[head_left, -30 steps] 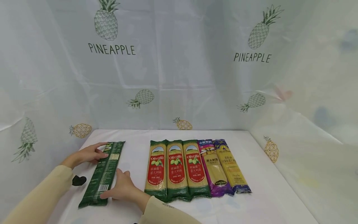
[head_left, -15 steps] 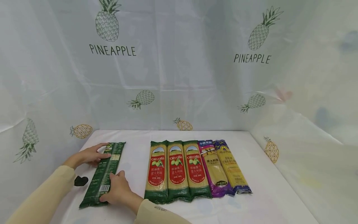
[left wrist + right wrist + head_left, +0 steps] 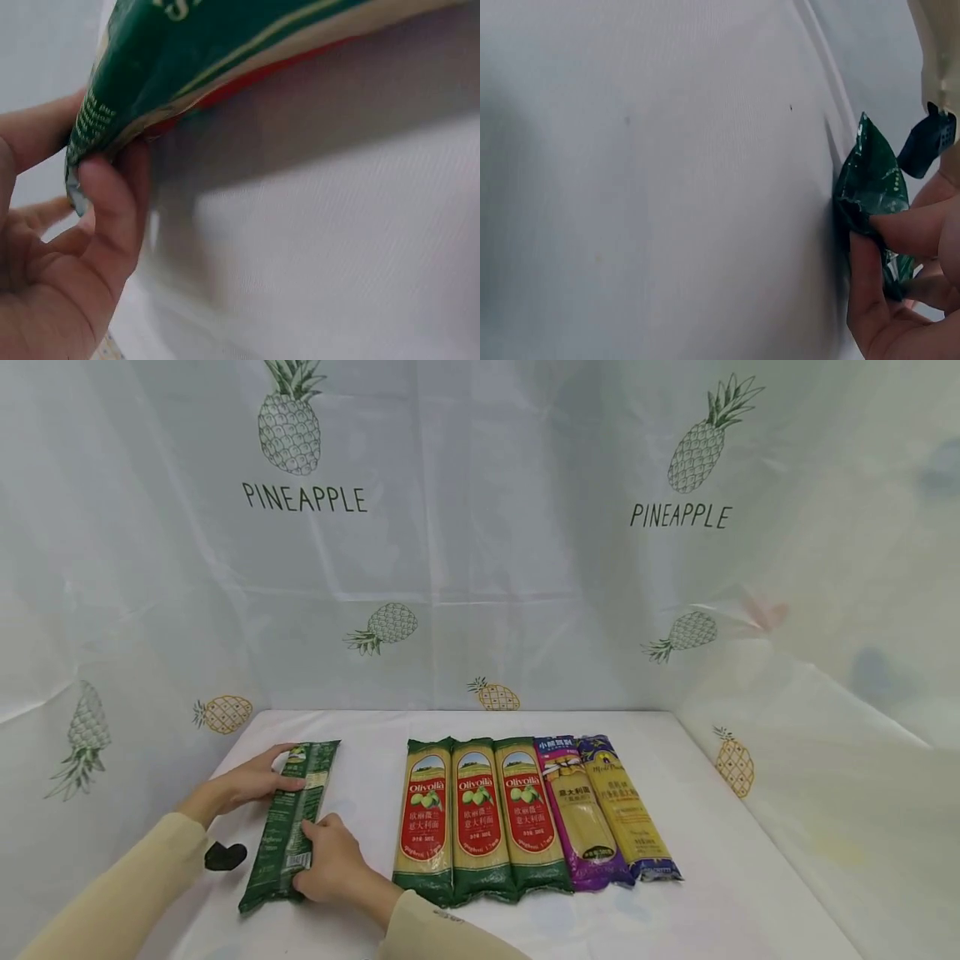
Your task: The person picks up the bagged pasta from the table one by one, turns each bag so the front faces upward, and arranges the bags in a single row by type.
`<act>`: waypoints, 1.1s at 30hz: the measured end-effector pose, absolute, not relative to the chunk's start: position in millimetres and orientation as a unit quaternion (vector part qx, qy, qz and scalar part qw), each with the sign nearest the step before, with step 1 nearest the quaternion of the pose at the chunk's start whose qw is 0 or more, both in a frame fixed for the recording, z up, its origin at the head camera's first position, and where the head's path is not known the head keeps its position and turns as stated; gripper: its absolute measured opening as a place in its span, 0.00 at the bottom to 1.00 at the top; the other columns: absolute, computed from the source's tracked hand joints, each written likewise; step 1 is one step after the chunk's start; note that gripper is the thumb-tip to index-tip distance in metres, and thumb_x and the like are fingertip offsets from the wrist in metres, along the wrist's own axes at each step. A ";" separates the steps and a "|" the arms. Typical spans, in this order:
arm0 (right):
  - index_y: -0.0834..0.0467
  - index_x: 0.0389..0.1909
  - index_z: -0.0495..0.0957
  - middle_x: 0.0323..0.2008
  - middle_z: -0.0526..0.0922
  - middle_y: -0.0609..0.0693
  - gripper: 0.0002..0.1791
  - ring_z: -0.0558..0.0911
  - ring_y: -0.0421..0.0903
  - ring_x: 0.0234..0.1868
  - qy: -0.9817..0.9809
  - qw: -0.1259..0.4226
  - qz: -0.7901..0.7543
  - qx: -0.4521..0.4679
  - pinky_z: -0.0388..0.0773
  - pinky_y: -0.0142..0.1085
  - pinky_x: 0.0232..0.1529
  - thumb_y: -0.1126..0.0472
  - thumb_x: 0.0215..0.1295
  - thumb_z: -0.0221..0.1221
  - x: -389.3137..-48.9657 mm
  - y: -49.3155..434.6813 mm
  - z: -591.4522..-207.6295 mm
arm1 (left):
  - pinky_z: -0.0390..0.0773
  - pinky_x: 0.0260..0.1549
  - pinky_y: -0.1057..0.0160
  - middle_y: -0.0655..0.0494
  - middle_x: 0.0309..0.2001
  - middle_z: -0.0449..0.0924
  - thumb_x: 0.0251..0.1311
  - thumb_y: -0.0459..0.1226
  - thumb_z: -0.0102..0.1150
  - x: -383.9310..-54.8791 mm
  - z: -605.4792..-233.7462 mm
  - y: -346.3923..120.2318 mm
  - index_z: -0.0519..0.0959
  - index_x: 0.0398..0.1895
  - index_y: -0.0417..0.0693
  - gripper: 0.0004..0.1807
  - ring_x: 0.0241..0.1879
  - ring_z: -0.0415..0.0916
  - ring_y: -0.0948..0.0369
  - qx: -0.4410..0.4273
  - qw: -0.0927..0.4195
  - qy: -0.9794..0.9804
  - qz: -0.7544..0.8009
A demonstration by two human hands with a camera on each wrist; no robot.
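A green spaghetti pack (image 3: 281, 835) lies slantwise at the table's left, its back with the barcode facing up. Near its far end, my left hand (image 3: 243, 783) grips the left edge, thumb on top. In the left wrist view, the fingers of the left hand (image 3: 67, 262) curl under the lifted edge, and a strip of the red label shows below. My right hand (image 3: 333, 860) holds the right edge nearer the front. The right wrist view has the right hand (image 3: 900, 285) pinching the crinkled green wrapper (image 3: 874, 176) close over the white cloth.
Right of my hands, three green-and-red Olivoilà spaghetti packs (image 3: 474, 810) lie side by side, face up. A purple pasta pack (image 3: 577, 814) and a blue-and-yellow one (image 3: 626, 810) continue the row. A pineapple-print curtain (image 3: 480, 543) stands behind the white table (image 3: 720, 893).
My right hand has closed in on the pack's right edge and now grips it. The pack's near end has swung a little to the right, and the left hand has kept its hold.
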State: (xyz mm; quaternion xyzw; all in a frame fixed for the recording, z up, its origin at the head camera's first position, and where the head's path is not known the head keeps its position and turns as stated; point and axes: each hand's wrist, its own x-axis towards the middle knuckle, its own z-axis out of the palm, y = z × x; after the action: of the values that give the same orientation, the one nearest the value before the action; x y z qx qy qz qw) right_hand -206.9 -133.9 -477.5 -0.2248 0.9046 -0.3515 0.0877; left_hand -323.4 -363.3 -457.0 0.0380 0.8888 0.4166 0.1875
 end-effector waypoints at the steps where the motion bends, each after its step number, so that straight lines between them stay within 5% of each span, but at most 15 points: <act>1: 0.53 0.75 0.75 0.51 0.76 0.42 0.43 0.75 0.32 0.47 0.905 0.084 -0.347 -0.231 0.75 0.25 0.49 0.61 0.54 0.75 -207.0 -130.7 -476.4 | 0.78 0.60 0.42 0.28 0.65 0.72 0.71 0.47 0.68 -322.9 -456.8 -361.0 0.38 0.84 0.32 0.58 0.57 0.80 0.48 0.038 0.181 0.892 0.413; 7: 0.55 0.75 0.74 0.53 0.77 0.43 0.44 0.75 0.32 0.47 0.899 0.079 -0.363 -0.233 0.76 0.27 0.50 0.65 0.53 0.75 -205.0 -107.2 -469.6 | 0.84 0.53 0.44 0.32 0.59 0.77 0.76 0.41 0.63 -320.2 -453.4 -335.9 0.36 0.85 0.31 0.53 0.50 0.83 0.53 0.051 0.160 0.886 0.432; 14: 0.58 0.77 0.72 0.57 0.77 0.48 0.44 0.73 0.32 0.32 0.873 0.065 -0.414 -0.250 0.74 0.25 0.35 0.69 0.56 0.73 -202.1 -58.1 -452.4 | 0.84 0.53 0.44 0.39 0.55 0.80 0.78 0.39 0.60 -319.0 -435.1 -291.7 0.35 0.87 0.39 0.51 0.47 0.84 0.56 0.084 0.138 0.873 0.461; 17: 0.59 0.78 0.71 0.60 0.75 0.50 0.45 0.73 0.33 0.27 0.860 0.075 -0.439 -0.249 0.75 0.26 0.31 0.71 0.57 0.73 -200.0 -30.9 -445.4 | 0.84 0.54 0.44 0.34 0.59 0.79 0.78 0.40 0.60 -316.9 -425.9 -265.7 0.34 0.87 0.38 0.51 0.49 0.85 0.52 0.088 0.124 0.875 0.459; 24: 0.56 0.79 0.70 0.61 0.76 0.50 0.45 0.75 0.36 0.29 0.854 0.090 -0.449 -0.249 0.76 0.30 0.31 0.71 0.59 0.73 -194.6 36.4 -436.9 | 0.84 0.53 0.45 0.23 0.76 0.59 0.77 0.44 0.62 -308.9 -417.6 -200.5 0.35 0.87 0.38 0.53 0.63 0.79 0.39 0.091 0.109 0.884 0.445; 29: 0.54 0.79 0.69 0.69 0.73 0.55 0.44 0.78 0.38 0.29 0.851 0.094 -0.460 -0.234 0.78 0.31 0.31 0.70 0.61 0.72 -188.1 81.0 -435.0 | 0.85 0.52 0.46 0.30 0.72 0.69 0.76 0.42 0.61 -305.6 -421.7 -156.9 0.39 0.88 0.41 0.51 0.58 0.83 0.46 0.099 0.093 0.870 0.474; 33: 0.54 0.80 0.68 0.74 0.68 0.60 0.44 0.78 0.41 0.32 0.846 0.098 -0.481 -0.207 0.78 0.32 0.32 0.71 0.63 0.71 -181.4 107.1 -434.2 | 0.77 0.63 0.39 0.34 0.74 0.69 0.76 0.41 0.59 -303.8 -423.4 -126.8 0.39 0.88 0.43 0.49 0.65 0.77 0.43 0.107 0.083 0.856 0.498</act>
State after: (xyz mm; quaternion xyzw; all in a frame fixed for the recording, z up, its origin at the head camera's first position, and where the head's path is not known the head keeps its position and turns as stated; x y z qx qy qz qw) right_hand -181.4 107.1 -434.2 -0.2073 0.8460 -0.4814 0.0975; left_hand -303.8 -126.8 -423.4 0.1071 0.8564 0.4982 0.0834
